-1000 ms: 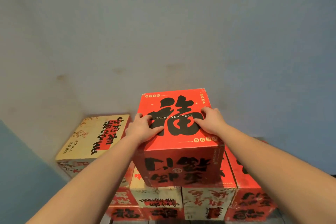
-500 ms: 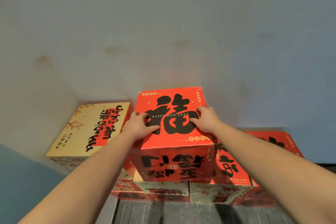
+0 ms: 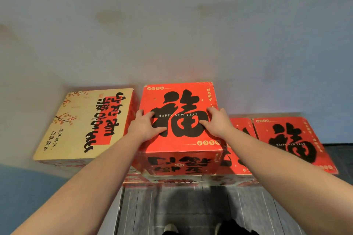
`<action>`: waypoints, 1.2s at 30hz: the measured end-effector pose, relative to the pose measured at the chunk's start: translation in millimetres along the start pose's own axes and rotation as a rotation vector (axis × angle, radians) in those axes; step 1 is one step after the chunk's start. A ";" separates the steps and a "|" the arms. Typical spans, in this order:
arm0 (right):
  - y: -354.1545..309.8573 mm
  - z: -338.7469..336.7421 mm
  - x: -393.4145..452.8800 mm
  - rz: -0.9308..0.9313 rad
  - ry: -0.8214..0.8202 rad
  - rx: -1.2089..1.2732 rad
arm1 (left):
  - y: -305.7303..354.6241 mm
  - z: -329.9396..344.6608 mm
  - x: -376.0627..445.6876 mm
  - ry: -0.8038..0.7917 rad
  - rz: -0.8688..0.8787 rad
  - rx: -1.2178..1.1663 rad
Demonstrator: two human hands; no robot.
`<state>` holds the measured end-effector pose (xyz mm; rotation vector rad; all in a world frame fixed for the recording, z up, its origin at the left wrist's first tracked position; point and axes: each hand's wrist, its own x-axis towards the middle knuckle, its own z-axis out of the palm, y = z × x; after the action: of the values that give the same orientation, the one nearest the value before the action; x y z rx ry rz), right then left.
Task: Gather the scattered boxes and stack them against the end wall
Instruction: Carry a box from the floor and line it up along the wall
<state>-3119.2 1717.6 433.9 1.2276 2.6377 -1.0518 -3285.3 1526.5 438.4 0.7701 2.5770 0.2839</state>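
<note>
Both hands, the left hand (image 3: pixel 147 125) and right hand (image 3: pixel 217 122), rest with fingers released, flat atop the red box (image 3: pixel 181 139) on the stack against the end wall (image 3: pixel 172 34); stiff cardboard, seemingly light, best gripped by opposite sides.

**Surface and material findings**

The centre red box (image 3: pixel 180 120) is printed cardboard with a matt finish, its far corner slightly scuffed; the cream box (image 3: pixel 86 124) beside it is the same printed card, matt and smooth. The lower red boxes (image 3: pixel 292 143) to the right show like card with dull print. The end wall (image 3: pixel 172 34) is painted plaster, matt, blotched with faint brownish stains. The floor (image 3: pixel 191 206) appears to be grey wood-grain planking with a low sheen.
</note>
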 end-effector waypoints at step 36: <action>-12.4 23.7 -18.5 0.043 -0.040 0.012 | -19.9 9.5 -7.6 -0.006 0.032 0.195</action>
<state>-3120.5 1685.5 428.4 1.2464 2.5665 -1.0758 -3284.6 1506.5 426.5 0.8800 2.6158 0.0393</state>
